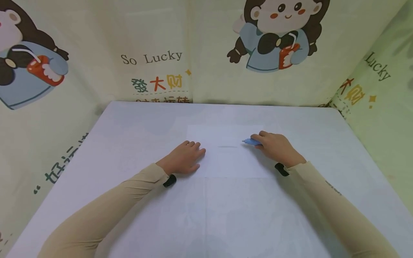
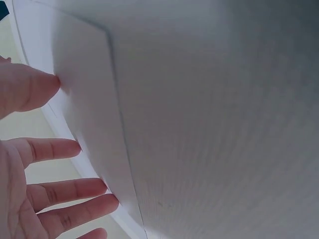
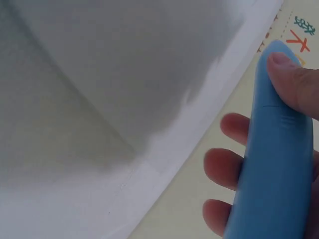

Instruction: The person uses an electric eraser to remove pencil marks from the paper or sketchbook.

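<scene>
A white sheet of paper (image 1: 222, 163) lies on the white table. My left hand (image 1: 184, 157) rests on its left side, fingers spread and fairly straight; in the left wrist view the thumb and fingertips (image 2: 102, 201) touch the sheet near its edge. My right hand (image 1: 274, 145) grips a light blue, pen-shaped plastic tool (image 3: 274, 149), thumb on one side and fingers curled round the other. In the head view its narrow tip points left, above the sheet's right half. A short, faint grey line (image 1: 227, 146) shows on the paper, left of the tip.
The white table (image 1: 145, 118) extends around the sheet, with a crease running toward the front. Behind and beside it hangs a cream curtain (image 1: 213, 53) with printed cartoon figures and lettering. Dark wrist bands (image 1: 170, 181) show at both cuffs.
</scene>
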The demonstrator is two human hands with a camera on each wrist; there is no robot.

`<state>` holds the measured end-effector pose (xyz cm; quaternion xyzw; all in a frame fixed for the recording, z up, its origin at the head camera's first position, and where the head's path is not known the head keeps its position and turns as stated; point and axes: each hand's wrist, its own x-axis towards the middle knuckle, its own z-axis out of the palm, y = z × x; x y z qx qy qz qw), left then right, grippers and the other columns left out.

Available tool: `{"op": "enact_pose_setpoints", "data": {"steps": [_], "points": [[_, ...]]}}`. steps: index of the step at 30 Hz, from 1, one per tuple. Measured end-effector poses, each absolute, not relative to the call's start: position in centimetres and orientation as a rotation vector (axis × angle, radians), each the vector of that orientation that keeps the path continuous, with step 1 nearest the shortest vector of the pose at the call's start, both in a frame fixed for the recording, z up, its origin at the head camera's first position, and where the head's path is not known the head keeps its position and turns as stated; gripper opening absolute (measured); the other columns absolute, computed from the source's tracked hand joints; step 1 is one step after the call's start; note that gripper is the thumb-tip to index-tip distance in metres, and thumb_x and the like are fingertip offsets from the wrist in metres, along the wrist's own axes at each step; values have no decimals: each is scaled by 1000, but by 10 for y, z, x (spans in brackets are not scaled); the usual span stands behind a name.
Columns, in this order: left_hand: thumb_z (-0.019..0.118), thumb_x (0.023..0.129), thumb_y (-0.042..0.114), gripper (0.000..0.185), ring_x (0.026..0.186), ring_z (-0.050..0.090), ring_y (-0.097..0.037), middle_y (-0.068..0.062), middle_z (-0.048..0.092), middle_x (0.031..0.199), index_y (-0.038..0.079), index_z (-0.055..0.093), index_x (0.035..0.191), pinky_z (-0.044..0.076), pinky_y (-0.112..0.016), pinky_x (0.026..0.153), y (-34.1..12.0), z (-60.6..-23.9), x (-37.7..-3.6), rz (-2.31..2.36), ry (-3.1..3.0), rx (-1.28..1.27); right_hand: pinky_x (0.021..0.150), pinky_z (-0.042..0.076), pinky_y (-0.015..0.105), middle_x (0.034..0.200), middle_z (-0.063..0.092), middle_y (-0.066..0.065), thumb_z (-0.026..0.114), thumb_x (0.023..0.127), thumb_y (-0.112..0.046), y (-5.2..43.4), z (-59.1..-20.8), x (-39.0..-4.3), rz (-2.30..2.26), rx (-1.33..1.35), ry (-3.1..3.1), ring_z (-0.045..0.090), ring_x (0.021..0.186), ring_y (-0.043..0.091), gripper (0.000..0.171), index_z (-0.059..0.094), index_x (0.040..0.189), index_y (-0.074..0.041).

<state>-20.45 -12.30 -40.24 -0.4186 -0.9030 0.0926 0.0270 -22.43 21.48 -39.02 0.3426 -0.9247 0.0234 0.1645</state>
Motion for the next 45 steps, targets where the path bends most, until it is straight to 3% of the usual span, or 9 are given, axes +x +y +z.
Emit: {"op": "enact_pose_setpoints", "data": {"steps": [10,23,45], "points": [[57,87,34,38,93,59,-26,-11,59,105,11,54,116,46,-40,86,-123,-403,-205,274,-2748,-1290,55,48,35,83,64,7,74,76,-9,208,-390,-229,-10,1011,-2628,63,69,24,29,65,104,-9],[58,86,35,40,98,57,-27,-11,57,109,10,53,116,45,-41,89,-125,-402,-206,248,-2732,-1294,54,38,31,80,59,7,73,77,-10,207,-394,-233,-103,1070,-2547,59,66,22,26,63,101,-11],[55,88,36,44,100,56,-27,-11,56,114,11,50,124,45,-41,91,-126,-401,-207,228,-2818,-1287,57,40,34,80,61,8,72,78,-8,206,-396,-233,-99,1093,-2566,62,69,23,23,64,99,-11]]}}
